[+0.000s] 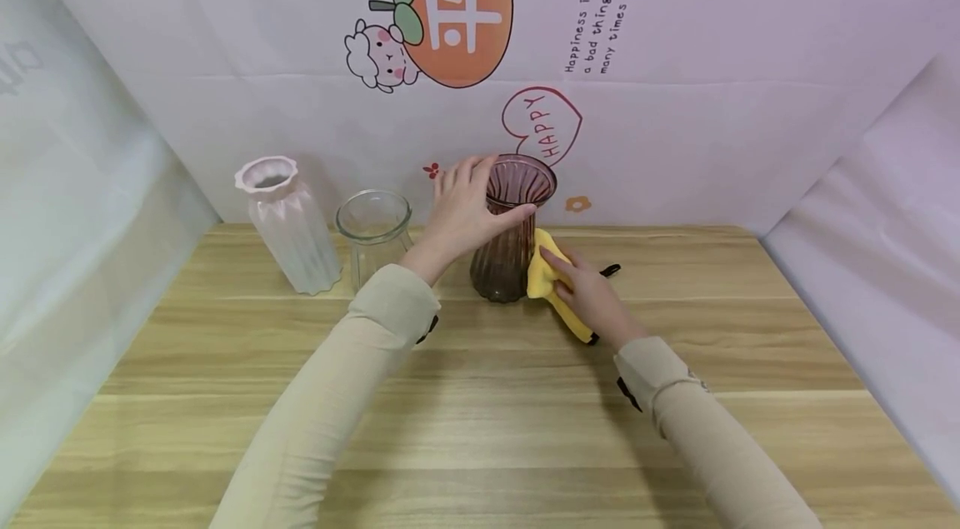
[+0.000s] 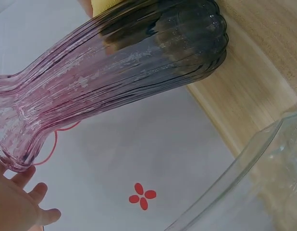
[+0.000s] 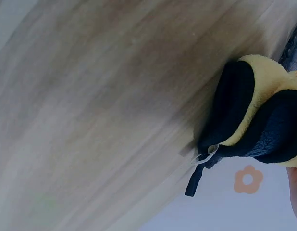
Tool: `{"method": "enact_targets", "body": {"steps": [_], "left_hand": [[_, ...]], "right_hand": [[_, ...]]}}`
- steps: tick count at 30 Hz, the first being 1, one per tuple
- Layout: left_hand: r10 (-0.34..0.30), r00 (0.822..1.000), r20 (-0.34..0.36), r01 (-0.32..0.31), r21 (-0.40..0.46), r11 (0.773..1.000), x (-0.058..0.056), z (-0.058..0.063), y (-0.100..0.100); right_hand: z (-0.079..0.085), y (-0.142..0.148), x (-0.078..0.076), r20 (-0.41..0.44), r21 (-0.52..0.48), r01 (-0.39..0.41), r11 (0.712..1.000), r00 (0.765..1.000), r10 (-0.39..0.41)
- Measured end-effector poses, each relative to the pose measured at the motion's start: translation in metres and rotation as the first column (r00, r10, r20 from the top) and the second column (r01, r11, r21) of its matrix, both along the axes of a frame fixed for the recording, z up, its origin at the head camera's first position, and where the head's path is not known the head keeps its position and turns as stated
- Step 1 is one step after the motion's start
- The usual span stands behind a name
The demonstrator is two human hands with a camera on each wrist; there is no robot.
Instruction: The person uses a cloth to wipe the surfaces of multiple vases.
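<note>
Here, left hand [image 1: 465,214] clasping purple vase [image 1: 499,266] by rim, right hand [image 1: 583,286] gripping yellow cloth [image 1: 538,272], vase between hands.

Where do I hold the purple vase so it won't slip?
Probably round the narrow neck of the purple vase, where the flared rim above should stop slipping. I'd come from the left, because the yellow cloth blocks the right side.

Pale vase [image 1: 294,236], one; clear vase [image 1: 373,241], one; purple vase [image 1: 501,264], one: vases, three. Yellow cloth [image 1: 542,275], one. Left hand [image 1: 467,217] and right hand [image 1: 587,287]: hands, two. Surface [image 1: 480,429], one.
</note>
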State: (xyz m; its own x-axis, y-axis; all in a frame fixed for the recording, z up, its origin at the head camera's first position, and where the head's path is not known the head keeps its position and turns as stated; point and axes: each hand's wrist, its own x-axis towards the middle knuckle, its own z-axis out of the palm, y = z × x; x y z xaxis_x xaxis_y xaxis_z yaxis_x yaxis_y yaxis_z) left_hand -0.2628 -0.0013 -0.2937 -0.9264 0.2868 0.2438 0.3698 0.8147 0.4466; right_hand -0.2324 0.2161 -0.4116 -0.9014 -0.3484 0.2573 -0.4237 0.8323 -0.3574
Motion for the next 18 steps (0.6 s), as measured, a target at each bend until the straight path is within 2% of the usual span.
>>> {"method": "enact_targets", "body": {"steps": [7, 12, 18], "left_hand": [[-0.01, 1.0, 0.02, 0.011, -0.029, 1.0, -0.001, 0.002, -0.002], [-0.03, 0.999, 0.044, 0.032, -0.03, 0.999, -0.003, 0.001, -0.005], [-0.043, 0.997, 0.06, 0.044, -0.024, 0.999, -0.004, 0.001, -0.007]], "right_hand": [[0.005, -0.001, -0.001, -0.084, -0.01, -0.034, 0.999, 0.996, 0.033], [0.018, -0.005, -0.005, -0.147, -0.087, -0.061, 0.994, 0.988, 0.048], [0.037, -0.017, -0.008, -0.225, -0.218, -0.041, 0.975, 0.974, -0.009]]}}
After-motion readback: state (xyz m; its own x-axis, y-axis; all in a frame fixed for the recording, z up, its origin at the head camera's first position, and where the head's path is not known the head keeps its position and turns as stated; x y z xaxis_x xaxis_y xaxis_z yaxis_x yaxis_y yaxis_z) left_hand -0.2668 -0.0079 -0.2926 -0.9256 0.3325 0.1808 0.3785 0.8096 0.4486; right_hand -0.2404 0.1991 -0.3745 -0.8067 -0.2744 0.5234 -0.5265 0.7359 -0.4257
